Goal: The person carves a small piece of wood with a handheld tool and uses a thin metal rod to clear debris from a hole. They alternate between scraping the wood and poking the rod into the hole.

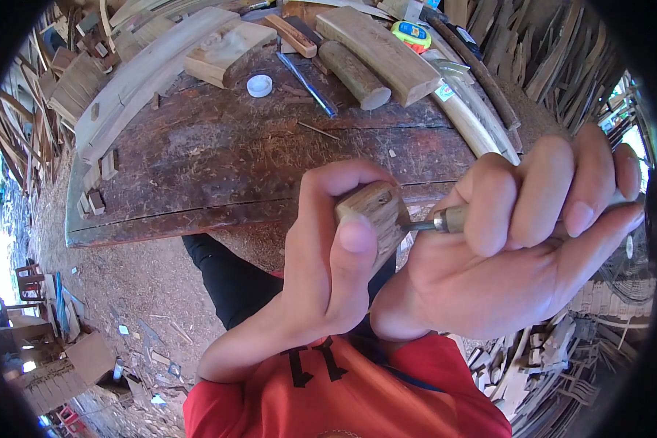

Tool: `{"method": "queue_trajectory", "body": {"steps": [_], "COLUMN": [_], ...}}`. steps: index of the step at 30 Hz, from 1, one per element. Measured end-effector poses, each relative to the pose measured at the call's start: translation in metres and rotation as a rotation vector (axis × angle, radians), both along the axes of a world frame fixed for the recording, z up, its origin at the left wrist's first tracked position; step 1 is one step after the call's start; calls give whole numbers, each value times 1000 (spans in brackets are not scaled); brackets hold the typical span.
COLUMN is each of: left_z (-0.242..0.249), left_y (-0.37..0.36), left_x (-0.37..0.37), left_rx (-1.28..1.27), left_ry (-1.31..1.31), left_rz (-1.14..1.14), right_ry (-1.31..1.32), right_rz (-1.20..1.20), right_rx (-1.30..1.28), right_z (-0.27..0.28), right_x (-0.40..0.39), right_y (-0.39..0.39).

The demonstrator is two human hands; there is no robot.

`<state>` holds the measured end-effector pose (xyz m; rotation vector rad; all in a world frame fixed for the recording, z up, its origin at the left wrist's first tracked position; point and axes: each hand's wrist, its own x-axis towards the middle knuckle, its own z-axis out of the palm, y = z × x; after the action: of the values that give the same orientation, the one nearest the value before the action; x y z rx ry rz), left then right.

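My left hand is wrapped round a small wood block, its thumb pressed on the near face and its fingers curled over the far side. Within my right hand is a carving chisel with a wooden handle and a metal ferrule. The fingers close over that handle. Its short steel shaft points left and meets the block's right side; the cutting tip is hidden there. Both hands are held up in front of my body, near the front edge of the workbench.
On the bench lie a thick wood slab, a white cap, a blue pen, a round wood piece, a plank and a tape measure. Wood scraps are heaped at right. Shavings cover the floor.
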<state>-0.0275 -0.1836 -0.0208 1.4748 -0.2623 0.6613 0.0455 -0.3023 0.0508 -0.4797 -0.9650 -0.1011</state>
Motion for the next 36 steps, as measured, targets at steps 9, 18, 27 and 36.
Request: {"method": "queue_trajectory", "body": {"steps": [9,18,27,36], "left_z": [-13,-27,-19,-16], "left_y": [-4,-8,-4,-4], "left_x": [-4,-2,-4,-3], "left_rx": [36,74,221,293], "left_ry": [44,43,74,57], "left_rz": [49,183,277,313], "right_ry": [108,287,426,623], "right_rz": [49,-71,1,378], "right_rx": [-46,4,143,305], "right_z": [-11,-12,-15,-31], "right_x": [2,-2,-4,10], "right_y": [10,35,38,31]}}
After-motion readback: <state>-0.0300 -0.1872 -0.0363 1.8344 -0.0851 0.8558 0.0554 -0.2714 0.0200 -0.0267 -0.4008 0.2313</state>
